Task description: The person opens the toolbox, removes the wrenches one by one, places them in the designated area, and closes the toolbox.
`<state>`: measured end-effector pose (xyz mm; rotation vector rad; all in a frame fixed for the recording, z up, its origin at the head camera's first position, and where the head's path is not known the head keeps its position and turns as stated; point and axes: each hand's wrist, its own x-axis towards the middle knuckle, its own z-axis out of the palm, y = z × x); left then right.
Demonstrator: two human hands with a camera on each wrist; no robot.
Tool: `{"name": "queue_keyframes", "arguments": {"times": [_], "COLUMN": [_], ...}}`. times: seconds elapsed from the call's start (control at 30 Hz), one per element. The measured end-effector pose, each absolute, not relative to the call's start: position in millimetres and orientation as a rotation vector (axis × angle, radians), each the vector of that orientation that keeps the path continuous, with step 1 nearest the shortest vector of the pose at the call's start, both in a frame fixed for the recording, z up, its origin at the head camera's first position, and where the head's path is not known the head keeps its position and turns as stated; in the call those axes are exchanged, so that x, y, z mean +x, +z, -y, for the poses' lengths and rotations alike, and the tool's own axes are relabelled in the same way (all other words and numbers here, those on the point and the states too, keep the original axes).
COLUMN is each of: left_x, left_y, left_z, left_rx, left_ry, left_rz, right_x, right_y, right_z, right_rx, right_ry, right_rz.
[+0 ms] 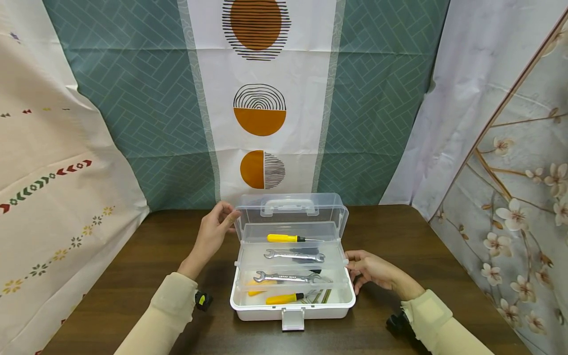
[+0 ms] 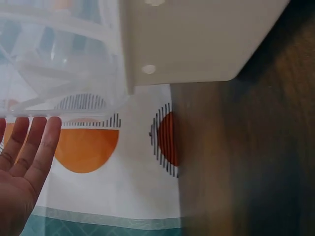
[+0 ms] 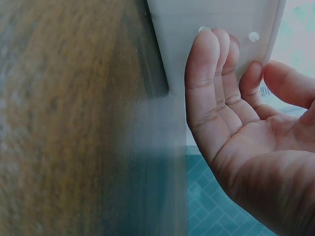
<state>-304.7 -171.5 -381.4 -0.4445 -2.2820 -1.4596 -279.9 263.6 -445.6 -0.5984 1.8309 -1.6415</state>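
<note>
A toolbox with a white base (image 1: 262, 314) and a clear lid (image 1: 333, 199) stands with its lid raised. At the lid's left edge is my left hand (image 1: 213, 234), its nearly straight fingers (image 2: 42, 152) meeting the plastic. My right hand (image 1: 377, 270) lies against the box's right side, fingertips (image 3: 202, 54) near the white wall and thumb beside its edge. One yellow-handled screwdriver (image 1: 284, 238) lies on the upper tray. Two wrenches, an upper wrench (image 1: 295, 255) and a lower wrench (image 1: 286, 277), lie below it. Another yellow-handled screwdriver (image 1: 284, 299) lies in the base.
Thin metal pieces (image 1: 326, 296) lie at the base's right, and another yellow piece (image 1: 255, 292) shows partly under a tray. A white latch (image 1: 293, 319) hangs at the front. The brown table (image 1: 177, 241) meets a patterned cloth (image 1: 377, 123) behind. Dark wrist cameras sit on both wrists.
</note>
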Motion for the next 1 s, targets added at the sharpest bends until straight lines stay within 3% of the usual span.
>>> {"name": "queue_keyframes", "arguments": {"times": [0.73,1.0], "left_x": [-313,-299], "left_y": [-408,-390], "left_z": [175,170], "left_rx": [-0.443,-0.499], "left_ry": [-1.643,-1.629], "left_rz": [2.238,2.255], "right_x": [-280,-280], "right_y": [-446,-447], "right_z": [-264,-263], "right_rx": [-0.597,-0.585], "right_ry": [-1.651,-1.657], "right_rz": [-1.816,-1.833]}}
